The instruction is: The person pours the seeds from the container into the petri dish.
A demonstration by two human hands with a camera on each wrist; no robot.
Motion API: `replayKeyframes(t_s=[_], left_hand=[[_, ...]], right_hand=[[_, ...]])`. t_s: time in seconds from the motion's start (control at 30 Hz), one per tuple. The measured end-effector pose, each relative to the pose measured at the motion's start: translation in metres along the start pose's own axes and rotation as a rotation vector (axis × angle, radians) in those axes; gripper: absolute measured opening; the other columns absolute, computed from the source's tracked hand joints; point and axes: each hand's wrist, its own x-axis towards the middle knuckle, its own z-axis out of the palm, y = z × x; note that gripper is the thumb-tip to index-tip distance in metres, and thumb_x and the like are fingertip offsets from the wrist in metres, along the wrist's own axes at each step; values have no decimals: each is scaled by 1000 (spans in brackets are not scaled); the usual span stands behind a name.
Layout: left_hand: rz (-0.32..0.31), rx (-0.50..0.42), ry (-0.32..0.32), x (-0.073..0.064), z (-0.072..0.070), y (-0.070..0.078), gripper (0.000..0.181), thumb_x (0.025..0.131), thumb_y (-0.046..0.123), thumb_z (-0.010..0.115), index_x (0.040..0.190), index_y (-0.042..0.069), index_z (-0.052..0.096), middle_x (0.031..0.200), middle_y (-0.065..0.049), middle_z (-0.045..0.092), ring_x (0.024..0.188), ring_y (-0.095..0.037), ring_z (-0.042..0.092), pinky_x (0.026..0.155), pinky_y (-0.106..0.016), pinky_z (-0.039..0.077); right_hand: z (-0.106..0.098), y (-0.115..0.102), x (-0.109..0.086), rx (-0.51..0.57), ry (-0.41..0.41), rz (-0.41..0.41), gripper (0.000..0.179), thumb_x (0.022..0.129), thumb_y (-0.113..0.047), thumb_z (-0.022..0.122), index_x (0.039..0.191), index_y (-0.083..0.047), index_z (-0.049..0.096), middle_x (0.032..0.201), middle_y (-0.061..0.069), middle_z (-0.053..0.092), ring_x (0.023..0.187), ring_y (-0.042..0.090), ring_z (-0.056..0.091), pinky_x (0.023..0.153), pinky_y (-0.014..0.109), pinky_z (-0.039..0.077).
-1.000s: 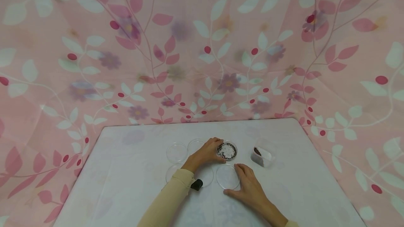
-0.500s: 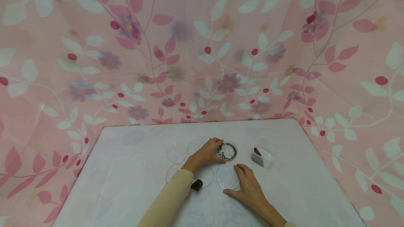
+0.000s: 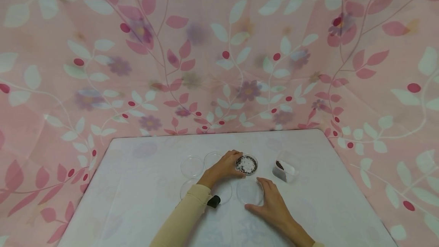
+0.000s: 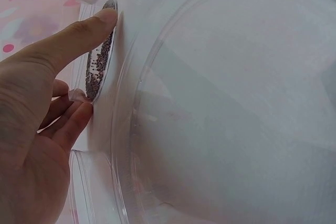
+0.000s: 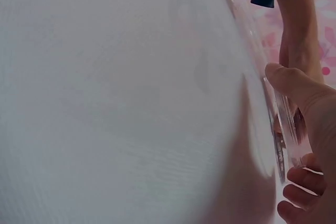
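My left hand (image 3: 224, 166) holds the side of a clear petri dish (image 3: 246, 164) with dark and white grains in it. In the left wrist view, the thumb and fingers of the left hand (image 4: 42, 103) span opposite edges of that petri dish (image 4: 100, 64). My right hand (image 3: 271, 203) grips a second clear petri dish (image 3: 250, 192), nearer the body, with thumb at its front edge and fingers at its back edge. The right wrist view shows the right hand (image 5: 310, 124) at the rim of this dish (image 5: 285, 111); no grains show in it.
More clear round dishes stand to the left, one at back left (image 3: 192, 166), another behind the left hand (image 3: 211, 158), others under the left forearm. A clear plastic tub (image 3: 284, 170) with dark grains stands at right. A black wrist device (image 3: 214, 201) sits below the left sleeve.
The right hand and its dish have shifted slightly to the right, and the dish's rim now looks thicker and a little tilted. The left hand and the grain dish stay put.
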Motion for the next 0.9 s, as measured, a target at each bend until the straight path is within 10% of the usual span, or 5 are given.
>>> replayKeyframes(t_s=[0.5,0.9], left_hand=[[18,-6,10,1,3,-3,88,75,48,83,143,5,49,137,-8,56,126,-21,52,110,-34,43],[16,57,26,1,1,-4,91,71,56,82,143,10,51,137,-4,57,126,-20,49,110,-35,43]], right_hand=[[-41,3,37,41,157,-150,101,57,-32,96,140,-3,47,129,14,57,113,29,58,86,50,55],[-69,21,80,-134,236,-230,104,54,-26,97,140,3,46,117,21,54,98,29,52,77,43,51]])
